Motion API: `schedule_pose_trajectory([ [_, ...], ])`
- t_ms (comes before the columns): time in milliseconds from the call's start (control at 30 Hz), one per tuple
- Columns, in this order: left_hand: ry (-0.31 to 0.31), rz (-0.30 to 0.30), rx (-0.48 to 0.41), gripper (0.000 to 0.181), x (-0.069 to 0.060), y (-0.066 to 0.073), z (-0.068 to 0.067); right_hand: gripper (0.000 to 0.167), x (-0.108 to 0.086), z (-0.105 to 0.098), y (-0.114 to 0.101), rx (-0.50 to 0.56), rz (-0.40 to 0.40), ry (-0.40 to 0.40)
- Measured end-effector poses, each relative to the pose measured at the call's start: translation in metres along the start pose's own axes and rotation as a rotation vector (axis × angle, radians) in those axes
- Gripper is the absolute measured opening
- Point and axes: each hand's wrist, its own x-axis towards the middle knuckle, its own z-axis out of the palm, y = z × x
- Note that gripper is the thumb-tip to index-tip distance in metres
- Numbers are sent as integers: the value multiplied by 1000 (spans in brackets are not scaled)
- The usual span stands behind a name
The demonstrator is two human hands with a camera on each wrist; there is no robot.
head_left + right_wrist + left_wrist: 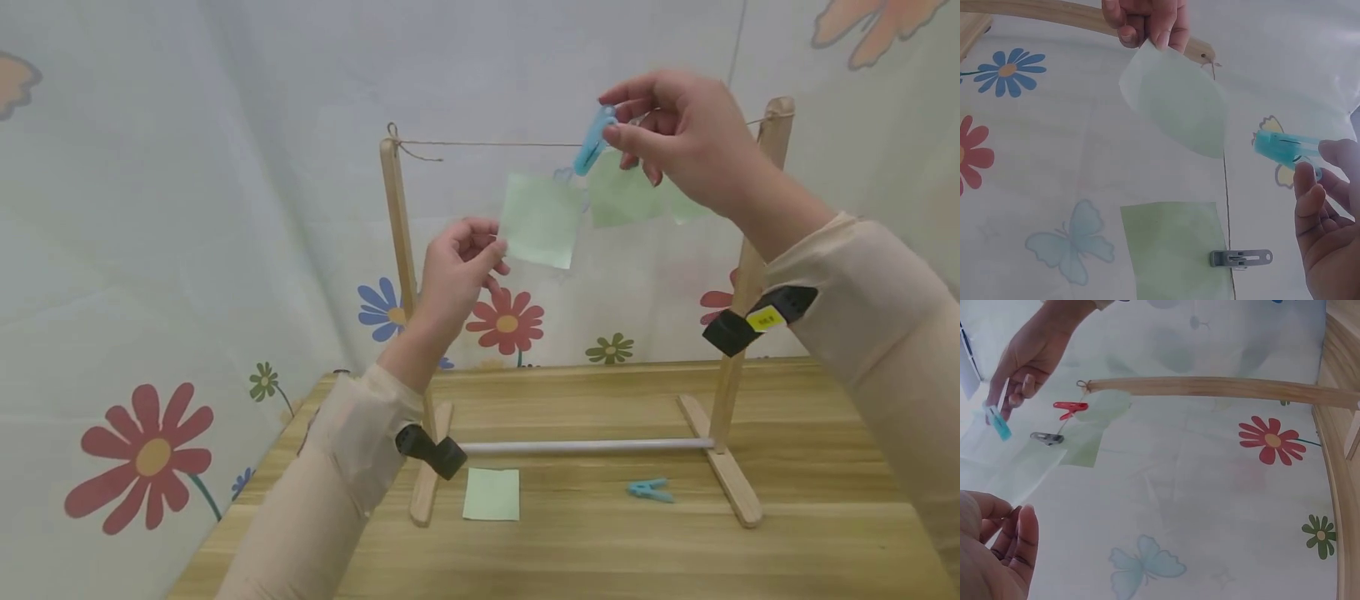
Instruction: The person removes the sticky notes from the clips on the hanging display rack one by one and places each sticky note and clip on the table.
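My left hand [453,271] pinches a pale green paper square [538,221] by its left edge, holding it up in front of the string [487,144]. In the right wrist view that paper bends as it hangs from the fingers. Above and to its right, my right hand [693,137] grips a light blue clothespin [592,150] between thumb and fingers, its tip pointing down near the paper's upper right corner. Another green paper [1172,250] hangs on the string under a grey clothespin [1241,257]. A red clothespin [1070,407] sits farther along, with more green paper there.
The string runs between two wooden posts [396,196], joined low down by a white rod [585,447]. On the wooden table [570,558] lie a green paper square [491,494] and a blue clothespin [649,490]. A flower-patterned cloth [225,250] hangs behind.
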Motion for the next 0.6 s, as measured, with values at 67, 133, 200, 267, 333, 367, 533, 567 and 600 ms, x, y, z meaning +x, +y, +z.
schedule_pose_trajectory([
  [67, -15, -5, -6, 21, -3, 0, 0, 38, -4, 0, 2, 9, 9, -3],
  [133, -26, -5, -7, 20, -7, -1, 0, 37, -9, -1, 4, 9, 14, -5],
  [200, -37, -4, -5, 19, -10, -2, 0, 36, -13, -1, 5, 11, 19, -1],
  [267, -46, -6, -4, 19, -13, -4, -1, 35, -18, -1, 7, 19, 23, 5],
  [333, -54, -9, 3, 19, -17, -6, -2, 34, -23, -2, 8, 18, 28, 7],
  [367, -57, -14, 5, 19, -18, -7, -3, 34, -25, -2, 9, 20, 26, 8],
  [533, -62, -33, 34, 20, -25, -13, -8, 31, -39, -1, 16, 51, 4, -4],
  [567, -60, -36, 32, 20, -26, -14, -9, 30, -42, 0, 18, 69, -4, -8],
  [600, -60, -36, 33, 20, -27, -15, -10, 29, -46, 0, 20, 83, -11, -12],
])
